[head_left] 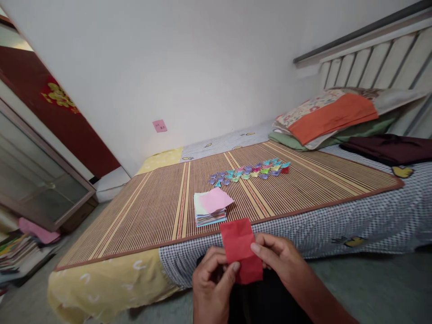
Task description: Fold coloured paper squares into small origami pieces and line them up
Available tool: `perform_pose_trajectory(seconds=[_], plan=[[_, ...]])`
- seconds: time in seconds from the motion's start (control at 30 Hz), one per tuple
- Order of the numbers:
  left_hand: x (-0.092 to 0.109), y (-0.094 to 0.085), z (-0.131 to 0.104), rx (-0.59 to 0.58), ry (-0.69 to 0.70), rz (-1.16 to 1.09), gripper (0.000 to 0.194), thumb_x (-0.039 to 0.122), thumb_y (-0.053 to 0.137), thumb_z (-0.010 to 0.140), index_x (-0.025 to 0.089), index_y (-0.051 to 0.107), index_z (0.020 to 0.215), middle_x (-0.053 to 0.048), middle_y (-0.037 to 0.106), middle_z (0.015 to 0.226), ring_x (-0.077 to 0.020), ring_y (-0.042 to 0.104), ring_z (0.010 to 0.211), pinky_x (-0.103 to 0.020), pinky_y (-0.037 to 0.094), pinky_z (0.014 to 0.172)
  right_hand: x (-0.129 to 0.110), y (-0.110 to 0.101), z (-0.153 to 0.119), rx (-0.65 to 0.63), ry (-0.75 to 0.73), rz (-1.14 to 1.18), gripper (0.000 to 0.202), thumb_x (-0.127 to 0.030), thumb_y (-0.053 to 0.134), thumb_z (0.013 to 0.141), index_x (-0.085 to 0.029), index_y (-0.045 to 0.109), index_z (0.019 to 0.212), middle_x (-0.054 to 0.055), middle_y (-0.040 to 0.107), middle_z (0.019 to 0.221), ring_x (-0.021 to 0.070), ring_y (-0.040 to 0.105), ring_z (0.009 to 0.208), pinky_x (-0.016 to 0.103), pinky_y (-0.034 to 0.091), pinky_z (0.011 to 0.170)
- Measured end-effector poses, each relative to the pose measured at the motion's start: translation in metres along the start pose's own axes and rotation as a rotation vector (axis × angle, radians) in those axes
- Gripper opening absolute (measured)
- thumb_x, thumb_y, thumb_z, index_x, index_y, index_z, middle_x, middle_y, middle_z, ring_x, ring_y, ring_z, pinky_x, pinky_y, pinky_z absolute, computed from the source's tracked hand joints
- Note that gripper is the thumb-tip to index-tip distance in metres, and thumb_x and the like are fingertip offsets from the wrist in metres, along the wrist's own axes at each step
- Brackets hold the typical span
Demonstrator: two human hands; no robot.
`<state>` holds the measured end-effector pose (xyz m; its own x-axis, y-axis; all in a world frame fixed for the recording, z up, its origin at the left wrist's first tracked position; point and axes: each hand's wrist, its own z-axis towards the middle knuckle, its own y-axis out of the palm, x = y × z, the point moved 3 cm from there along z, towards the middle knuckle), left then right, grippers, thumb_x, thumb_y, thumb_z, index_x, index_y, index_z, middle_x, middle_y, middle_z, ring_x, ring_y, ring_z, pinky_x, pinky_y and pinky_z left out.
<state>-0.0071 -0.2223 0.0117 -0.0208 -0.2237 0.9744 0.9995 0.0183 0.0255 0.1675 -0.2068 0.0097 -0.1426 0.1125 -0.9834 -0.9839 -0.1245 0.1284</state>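
A sheet of red paper [241,252], marked with creases, is held up over my lap just off the bed's front edge. My left hand [214,279] pinches its lower left part, thumb on the front and fingers behind. On the right side, my right hand [276,254] grips the paper's edge between thumb and fingers. Just beyond lies a stack of coloured paper sheets [211,211] with a pink one on top, turned askew. Farther back, rows of small folded paper pieces [249,172] in blue, purple, green, yellow and red sit on the mat.
A striped bamboo mat [155,198] covers the bed over a checked and yellow sheet [135,270]. Pillows [337,117] and a dark folded cloth [388,148] lie at the right by a radiator [374,60]. A glass-fronted cabinet [40,166] stands at the left.
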Motion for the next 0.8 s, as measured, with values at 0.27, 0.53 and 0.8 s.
perform_pose_trajectory(seconds=[0.27,0.53,0.8], plan=[[0.004,-0.001,-0.007,0.178,0.181,0.247,0.010,0.031,0.079,0.084,0.022,0.082,0.088,0.001,0.058,0.062,-0.0146,0.049,0.057,-0.025,0.040,0.059,-0.006,0.001,0.005,0.011,-0.103,-0.056,0.027,-0.042,0.070,0.087,-0.020,0.067,0.071,0.002,0.062,0.078,0.0183,0.062,0.075,0.027,0.051,0.070],[-0.032,0.017,-0.008,0.042,-0.411,-0.451,0.059,0.052,0.095,0.061,0.015,0.068,0.098,-0.015,0.081,0.094,-0.0251,0.077,0.076,-0.028,0.057,0.062,-0.002,0.003,0.001,0.026,-0.268,-0.245,0.023,-0.028,0.062,0.093,-0.022,0.068,0.072,0.006,0.068,0.089,0.0220,0.066,0.088,0.030,0.053,0.081],[-0.041,0.021,0.000,-0.047,-0.343,-0.400,0.043,0.048,0.087,0.076,0.013,0.082,0.100,-0.015,0.082,0.097,-0.0273,0.076,0.085,-0.032,0.060,0.071,0.001,-0.001,-0.011,0.120,-0.371,-0.473,0.013,-0.022,0.062,0.090,-0.022,0.067,0.078,0.011,0.068,0.110,0.0270,0.065,0.103,0.036,0.052,0.089]])
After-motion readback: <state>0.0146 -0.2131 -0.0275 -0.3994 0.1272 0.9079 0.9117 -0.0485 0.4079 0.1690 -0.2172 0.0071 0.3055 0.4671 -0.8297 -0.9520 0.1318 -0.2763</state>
